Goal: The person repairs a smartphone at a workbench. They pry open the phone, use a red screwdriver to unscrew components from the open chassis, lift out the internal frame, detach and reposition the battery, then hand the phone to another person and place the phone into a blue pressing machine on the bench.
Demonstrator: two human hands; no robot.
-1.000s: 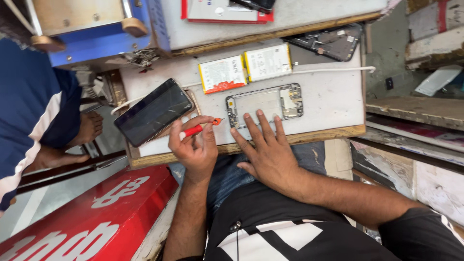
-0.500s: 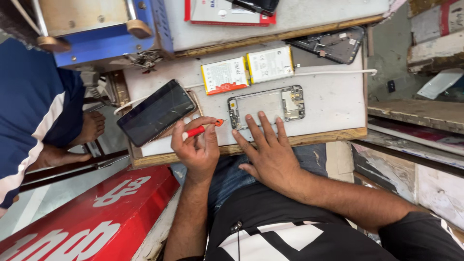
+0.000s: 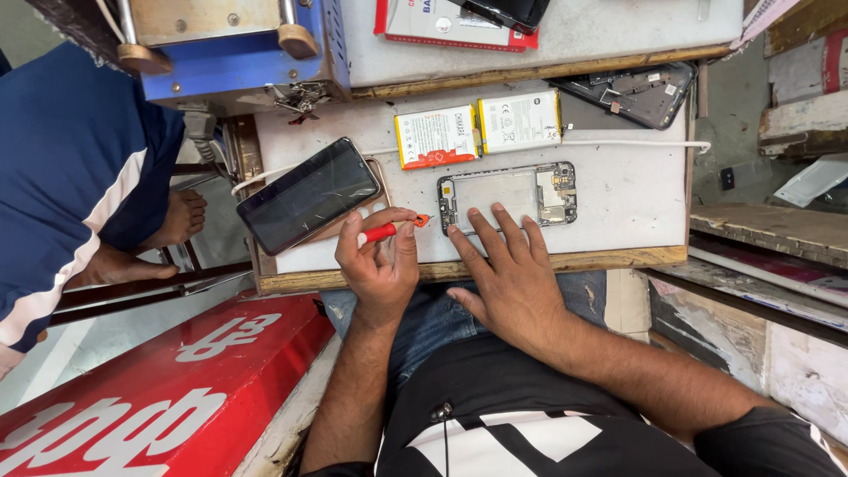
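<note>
Two batteries (image 3: 479,131) beyond frame (image 3: 508,194) — unobstructed

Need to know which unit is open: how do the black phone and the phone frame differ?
The black phone shows a closed glossy screen; the phone frame shows bare circuitry. The black phone lies slanted, the phone frame straight. The right hand touches only the phone frame. Both lie on the white board.
</note>
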